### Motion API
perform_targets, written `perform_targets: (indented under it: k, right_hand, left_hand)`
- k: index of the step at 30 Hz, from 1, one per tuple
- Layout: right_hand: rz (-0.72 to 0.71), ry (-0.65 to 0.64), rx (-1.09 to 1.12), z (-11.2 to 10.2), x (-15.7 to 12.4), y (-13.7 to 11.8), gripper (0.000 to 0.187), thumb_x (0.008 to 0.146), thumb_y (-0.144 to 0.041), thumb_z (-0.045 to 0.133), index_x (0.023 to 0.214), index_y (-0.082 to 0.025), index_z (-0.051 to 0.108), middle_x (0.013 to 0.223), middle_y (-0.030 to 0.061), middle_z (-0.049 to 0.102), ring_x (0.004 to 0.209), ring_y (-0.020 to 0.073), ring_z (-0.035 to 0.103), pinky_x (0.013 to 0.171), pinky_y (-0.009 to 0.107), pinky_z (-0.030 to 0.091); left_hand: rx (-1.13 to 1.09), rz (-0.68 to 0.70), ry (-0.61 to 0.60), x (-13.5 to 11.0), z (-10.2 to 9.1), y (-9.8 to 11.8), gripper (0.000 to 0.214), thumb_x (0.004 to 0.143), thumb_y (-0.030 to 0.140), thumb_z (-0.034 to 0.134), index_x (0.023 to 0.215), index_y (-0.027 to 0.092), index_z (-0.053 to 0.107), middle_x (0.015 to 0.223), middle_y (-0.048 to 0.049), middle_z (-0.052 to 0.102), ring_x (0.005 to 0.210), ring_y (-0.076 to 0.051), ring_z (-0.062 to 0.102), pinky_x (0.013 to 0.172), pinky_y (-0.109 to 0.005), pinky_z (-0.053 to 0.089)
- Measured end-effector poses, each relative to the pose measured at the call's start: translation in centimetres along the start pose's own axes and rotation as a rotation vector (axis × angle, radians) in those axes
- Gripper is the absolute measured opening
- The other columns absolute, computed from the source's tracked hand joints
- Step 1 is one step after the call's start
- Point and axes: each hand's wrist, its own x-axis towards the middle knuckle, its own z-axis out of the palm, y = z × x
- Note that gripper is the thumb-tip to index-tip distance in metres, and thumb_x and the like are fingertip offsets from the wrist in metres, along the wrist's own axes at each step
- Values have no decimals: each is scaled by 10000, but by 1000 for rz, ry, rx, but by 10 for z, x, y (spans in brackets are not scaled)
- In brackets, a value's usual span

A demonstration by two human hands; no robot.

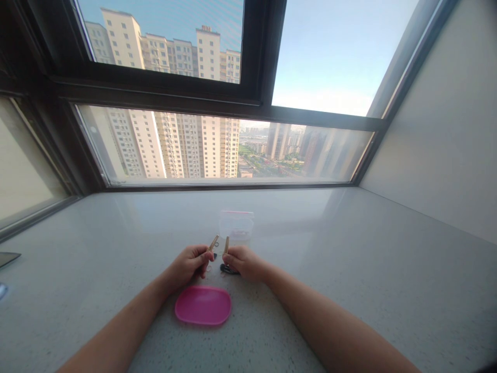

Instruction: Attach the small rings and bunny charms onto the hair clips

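Observation:
My left hand (189, 263) is closed round a small wooden clothespin (213, 243) that points up and away. My right hand (241, 260) is closed round a second wooden clothespin (226, 244), held close beside the first. A small dark object (228, 269) lies on the surface under my right hand; I cannot make out what it is. Just beyond the hands stands a clear plastic container (236, 226) with a pink rim. Its pink oval lid (203, 305) lies flat on the sill between my forearms.
The hands work over a wide pale speckled window sill (349, 269). A dark-framed window (233, 103) rises behind it, showing tall buildings. A white wall (446, 145) closes the right side. A dark flat object (8, 257) lies at the far left edge.

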Motion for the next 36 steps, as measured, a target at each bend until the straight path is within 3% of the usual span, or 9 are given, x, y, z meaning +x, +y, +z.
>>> perform_targets:
  k: [10, 36]
  right_hand:
    - [-2, 5, -11, 0, 0, -1, 307, 845, -404, 392, 705, -139, 457, 583, -34, 369, 533, 70, 312, 497, 195, 254]
    - [-2, 17, -45, 0, 0, -1, 362, 845, -446, 371, 688, -131, 458, 585, -28, 364, 542, 73, 312, 498, 202, 254]
  left_hand:
    - [-52, -5, 10, 1, 1, 0, 317, 741, 443, 537, 752, 127, 552, 490, 37, 501, 434, -84, 456, 449, -200, 356]
    - [-13, -18, 27, -1, 2, 3, 336, 748, 479, 507, 705, 146, 510, 460, 40, 481, 403, -82, 423, 410, -186, 299]
